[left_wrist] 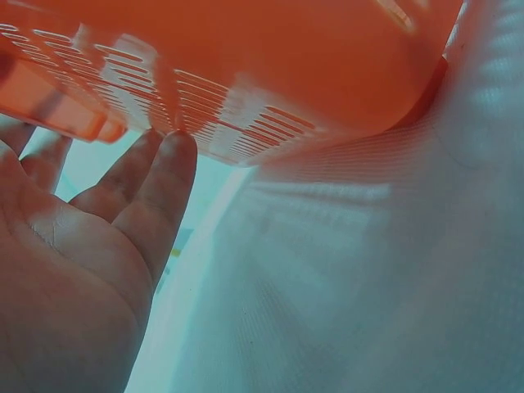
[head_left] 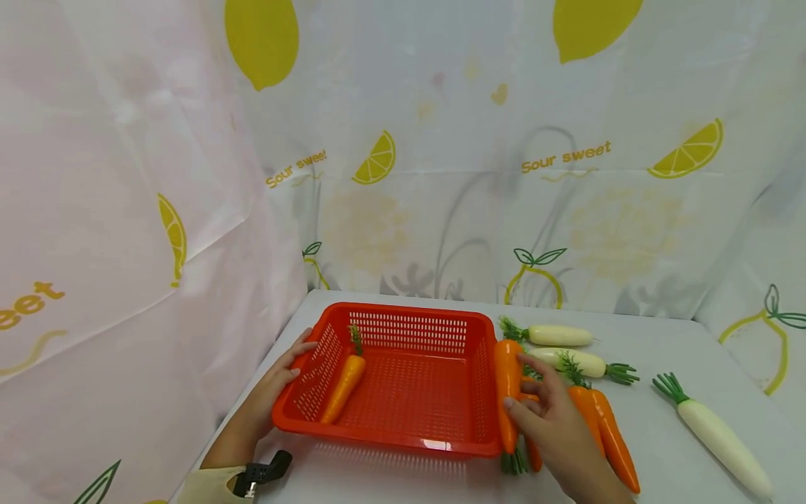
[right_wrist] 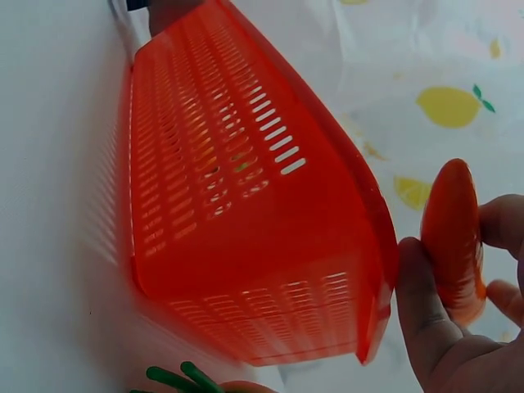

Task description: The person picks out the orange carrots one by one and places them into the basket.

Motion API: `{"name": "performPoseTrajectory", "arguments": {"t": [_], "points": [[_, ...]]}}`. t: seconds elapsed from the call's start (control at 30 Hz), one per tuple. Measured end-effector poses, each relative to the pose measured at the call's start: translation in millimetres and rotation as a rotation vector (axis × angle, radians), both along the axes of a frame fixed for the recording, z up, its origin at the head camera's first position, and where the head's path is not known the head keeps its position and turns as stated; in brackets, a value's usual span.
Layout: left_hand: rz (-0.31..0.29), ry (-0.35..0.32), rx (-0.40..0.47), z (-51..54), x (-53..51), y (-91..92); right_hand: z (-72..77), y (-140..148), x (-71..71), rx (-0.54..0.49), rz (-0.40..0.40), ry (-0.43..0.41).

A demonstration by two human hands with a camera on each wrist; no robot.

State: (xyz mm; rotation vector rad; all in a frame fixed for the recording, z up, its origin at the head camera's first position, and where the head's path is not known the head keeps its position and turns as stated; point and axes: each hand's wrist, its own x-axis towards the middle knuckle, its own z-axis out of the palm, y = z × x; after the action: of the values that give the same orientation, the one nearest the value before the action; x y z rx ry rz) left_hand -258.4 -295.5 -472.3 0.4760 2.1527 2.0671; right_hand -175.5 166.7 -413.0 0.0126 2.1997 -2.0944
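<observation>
A red plastic basket [head_left: 415, 439] stands on the table, with one carrot [head_left: 344, 389] leaning inside at its left. My left hand [head_left: 271, 388] rests with spread fingers against the basket's left wall; in the left wrist view the fingertips of that hand [left_wrist: 106, 221] touch the slotted side. Between thumb and fingers, my right hand [head_left: 554, 420] pinches another carrot [head_left: 507, 392] at the basket's right rim, its green top pointing toward me. The right wrist view shows this carrot [right_wrist: 453, 237] in the right hand [right_wrist: 467, 327], just outside the rim.
Right of the basket lie more carrots [head_left: 611, 439], partly behind the right hand. Two white radishes [head_left: 560, 335] lie at the back right, and another radish [head_left: 724, 444] is at the far right. A lemon-print curtain [head_left: 415, 224] hangs behind the table.
</observation>
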Motion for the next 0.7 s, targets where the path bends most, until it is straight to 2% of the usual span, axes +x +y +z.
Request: {"name": "performPoseTrajectory", "arguments": {"t": [0.43,0.7], "points": [[0.014,-0.020,-0.002,1.5,0.9,1.0,7.2,-14,-8.9,-0.005,0.041,0.005],[0.019,-0.035,0.004,1.4,1.2,1.6,11.2,-22,-11.6,0.006,0.039,0.004]]}}
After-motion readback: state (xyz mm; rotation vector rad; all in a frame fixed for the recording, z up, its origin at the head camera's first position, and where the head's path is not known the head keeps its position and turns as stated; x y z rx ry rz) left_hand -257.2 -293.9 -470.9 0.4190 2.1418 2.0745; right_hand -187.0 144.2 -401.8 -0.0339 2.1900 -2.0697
